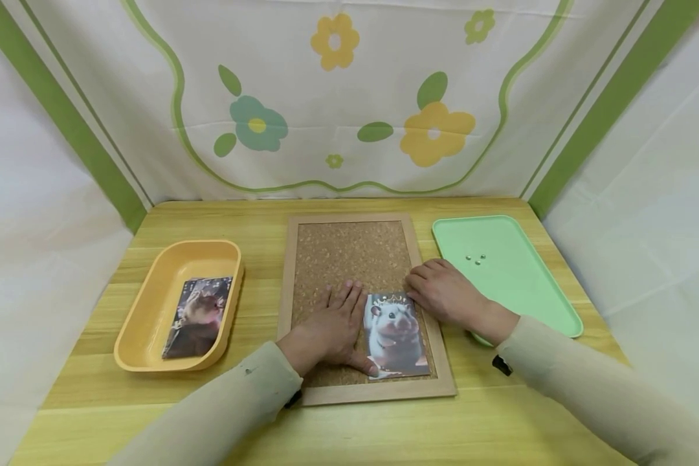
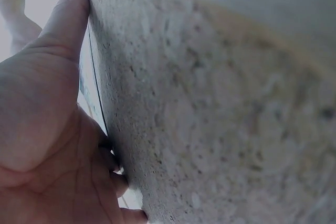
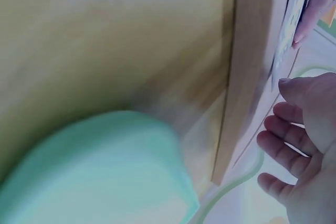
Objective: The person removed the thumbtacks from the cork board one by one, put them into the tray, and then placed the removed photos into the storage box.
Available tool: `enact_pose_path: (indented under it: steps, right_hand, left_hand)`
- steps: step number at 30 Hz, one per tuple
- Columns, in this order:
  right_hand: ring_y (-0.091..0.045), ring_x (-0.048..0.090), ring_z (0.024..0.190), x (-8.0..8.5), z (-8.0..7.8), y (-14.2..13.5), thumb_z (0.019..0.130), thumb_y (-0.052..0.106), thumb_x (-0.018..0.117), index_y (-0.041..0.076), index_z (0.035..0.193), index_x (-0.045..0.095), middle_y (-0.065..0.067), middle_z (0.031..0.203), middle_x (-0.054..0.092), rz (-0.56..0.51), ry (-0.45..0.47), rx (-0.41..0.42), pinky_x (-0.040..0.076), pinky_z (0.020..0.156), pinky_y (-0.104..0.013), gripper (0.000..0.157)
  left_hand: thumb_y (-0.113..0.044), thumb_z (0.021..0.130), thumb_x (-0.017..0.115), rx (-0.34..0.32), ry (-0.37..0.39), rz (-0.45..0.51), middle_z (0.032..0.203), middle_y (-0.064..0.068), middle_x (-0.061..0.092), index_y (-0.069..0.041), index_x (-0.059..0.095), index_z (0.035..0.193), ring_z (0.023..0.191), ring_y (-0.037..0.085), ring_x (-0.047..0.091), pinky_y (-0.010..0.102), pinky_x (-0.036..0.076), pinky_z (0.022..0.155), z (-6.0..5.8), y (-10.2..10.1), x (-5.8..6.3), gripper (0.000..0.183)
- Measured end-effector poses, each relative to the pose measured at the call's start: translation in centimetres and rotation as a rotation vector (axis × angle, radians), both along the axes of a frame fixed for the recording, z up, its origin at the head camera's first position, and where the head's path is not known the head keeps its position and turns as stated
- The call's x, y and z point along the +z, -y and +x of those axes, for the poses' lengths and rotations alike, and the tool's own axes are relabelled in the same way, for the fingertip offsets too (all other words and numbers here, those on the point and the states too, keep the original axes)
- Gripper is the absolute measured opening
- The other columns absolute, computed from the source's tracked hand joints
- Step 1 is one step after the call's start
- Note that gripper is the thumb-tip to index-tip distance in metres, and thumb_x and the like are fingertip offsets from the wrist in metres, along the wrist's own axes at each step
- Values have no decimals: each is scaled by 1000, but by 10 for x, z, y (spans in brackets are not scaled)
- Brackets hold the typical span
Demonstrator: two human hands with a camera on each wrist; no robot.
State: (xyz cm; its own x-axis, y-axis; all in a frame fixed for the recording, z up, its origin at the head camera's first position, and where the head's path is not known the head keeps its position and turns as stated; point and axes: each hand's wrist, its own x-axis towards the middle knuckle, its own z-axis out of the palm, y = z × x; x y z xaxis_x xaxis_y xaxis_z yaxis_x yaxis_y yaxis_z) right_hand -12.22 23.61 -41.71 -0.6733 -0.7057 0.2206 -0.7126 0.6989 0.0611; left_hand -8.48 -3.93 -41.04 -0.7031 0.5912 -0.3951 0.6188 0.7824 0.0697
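A picture card of a white, crowned hamster [image 1: 395,340] lies on the lower right part of a wood-framed cork board [image 1: 349,255]. Spread over the cork, my left hand [image 1: 332,330] has its thumb on the card's lower left corner and its fingers along the left edge. At the card's upper right corner is my right hand [image 1: 445,292], over the frame's right side. In the right wrist view the right thumb [image 3: 296,90] points at the card's edge, with the other fingers loosely bent. Whether anything small is under that thumb is hidden.
To the left stands an orange-yellow bin [image 1: 142,323] holding picture cards [image 1: 200,317]. A mint green tray [image 1: 512,285] with three small shiny pieces [image 1: 476,259] lies to the right, partly under the right forearm. A flowered cloth [image 1: 349,97] hangs behind the wooden table [image 1: 384,433].
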Motion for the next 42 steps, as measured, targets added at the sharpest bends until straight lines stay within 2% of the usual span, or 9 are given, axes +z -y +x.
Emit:
enact_pose_path:
  steps: [8,16,20,33,42]
  right_hand:
    - [-26,69,104,8,-10,17,100,21,73,11,106,75,-4,105,75,31,-37,110,53,99,-49,11]
    - [-23,68,102,9,-21,27,100,17,69,14,104,74,0,106,75,108,-99,352,53,100,-46,7]
    - [-22,68,104,9,-26,31,99,17,67,13,107,74,-1,107,75,155,-123,424,52,101,-45,11]
    - [-21,67,102,3,-41,34,98,18,68,13,106,73,-1,106,74,234,-125,487,54,100,-43,10]
    - [-20,66,99,3,-46,35,96,18,71,14,103,73,0,102,73,219,-117,515,54,98,-43,8]
  left_hand:
    - [-100,72,53,1,6,-19,177,17,-3,-4,3,169,164,34,-3,61,9,131,-1,0,0,146]
    - [-100,73,53,3,13,-22,177,16,-4,-5,3,170,165,34,-4,61,10,131,-1,0,0,144]
    - [-100,73,52,6,19,-25,177,16,-4,-5,3,170,165,34,-4,61,9,131,-2,0,0,144]
    - [-99,74,53,13,35,-21,177,15,-6,-5,1,170,164,33,-6,59,7,132,-1,-1,0,143]
    - [-98,74,54,19,46,-28,177,15,-7,-5,1,170,164,33,-7,59,5,132,-2,-2,1,143]
